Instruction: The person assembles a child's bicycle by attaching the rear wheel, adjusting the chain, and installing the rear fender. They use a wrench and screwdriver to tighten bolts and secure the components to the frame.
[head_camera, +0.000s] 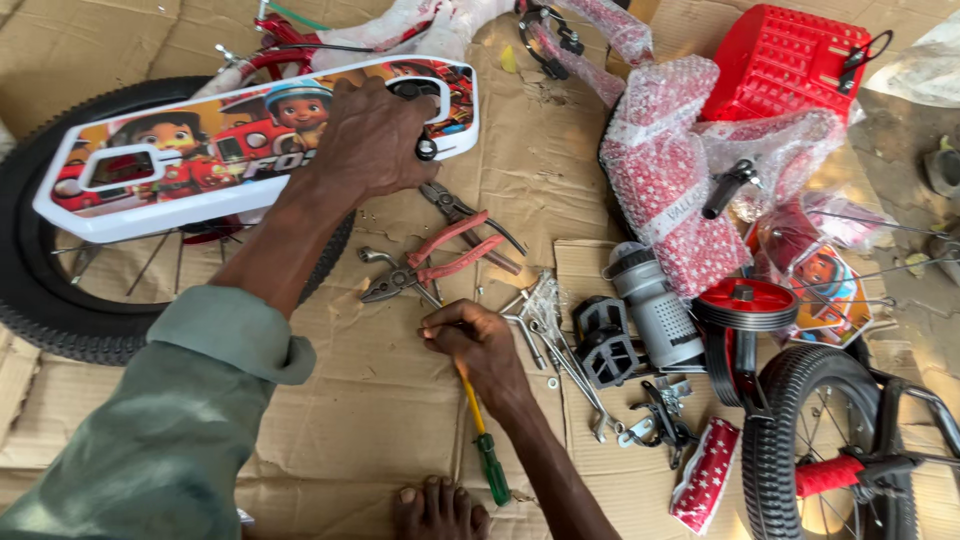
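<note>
Assembly looks mid-step: left hand (375, 135) grips the chain guard (250, 140) over the wheel (60, 310); right hand (480, 345) pinches a screwdriver (483, 440) (pliers (435, 262) nearby), probably needing a screw next.

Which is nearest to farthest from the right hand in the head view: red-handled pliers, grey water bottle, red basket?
From the right hand:
1. Red-handled pliers, just above it on the cardboard.
2. Grey water bottle, to its right among the loose parts.
3. Red basket, far off at the top right.

red pliers (440, 262) | grey bottle (655, 310) | red basket (780, 60) | black pedal (605, 340) | cardboard (370, 420)
</note>
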